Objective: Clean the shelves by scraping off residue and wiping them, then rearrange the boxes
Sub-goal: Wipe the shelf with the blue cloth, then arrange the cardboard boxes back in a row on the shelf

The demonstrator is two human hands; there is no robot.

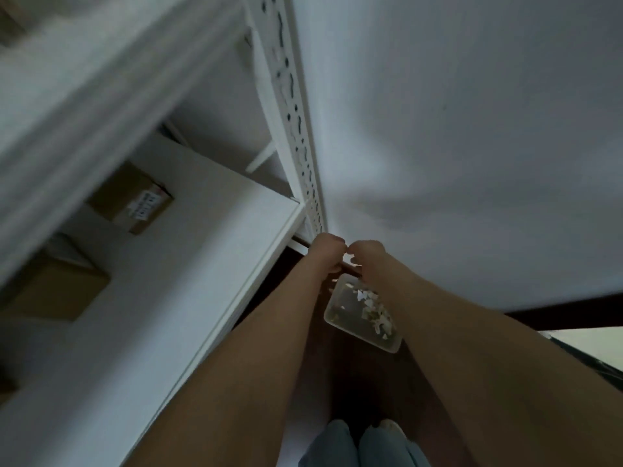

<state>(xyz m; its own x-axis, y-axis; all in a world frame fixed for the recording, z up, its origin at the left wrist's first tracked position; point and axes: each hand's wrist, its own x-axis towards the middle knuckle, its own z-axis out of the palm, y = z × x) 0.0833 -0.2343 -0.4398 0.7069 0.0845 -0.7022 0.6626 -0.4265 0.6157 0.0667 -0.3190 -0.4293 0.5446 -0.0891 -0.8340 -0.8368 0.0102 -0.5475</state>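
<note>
Head view, tilted, with blur at upper left.

- White shelf point(188, 264) ran from 7 o'clock up toward centre. Its corner met the slotted post point(296, 129), which rose to 12 o'clock. Grey wall point(472, 129) filled the 1 to 3 o'clock side.
- Both arms reached down past the shelf corner. Left hand point(327, 252) and right hand point(367, 259) met knuckle to knuckle at the foot of the post, fingers of both curled in tight. I could not tell whether they pinched anything, and I made out no tool or cloth.
- Tray point(337, 308) lay on the dark floor point(354, 382) just beside the hands, at their 5 o'clock, under the right wrist. Pale scraps point(371, 308) were heaped in it toward its right side.
- Labelled box point(129, 198) sat on the shelf at 10 o'clock. Plain box point(54, 291) sat at 9 o'clock, well apart from the hands.

Judgement: the scraps in the tray suggested a fair share of scraping was done, with work now down at the post's foot. The shelf top looked plain white where sharp enough to read. Wiping showed no sign either way. With both boxes on the shelf, rearranging probably remained.
</note>
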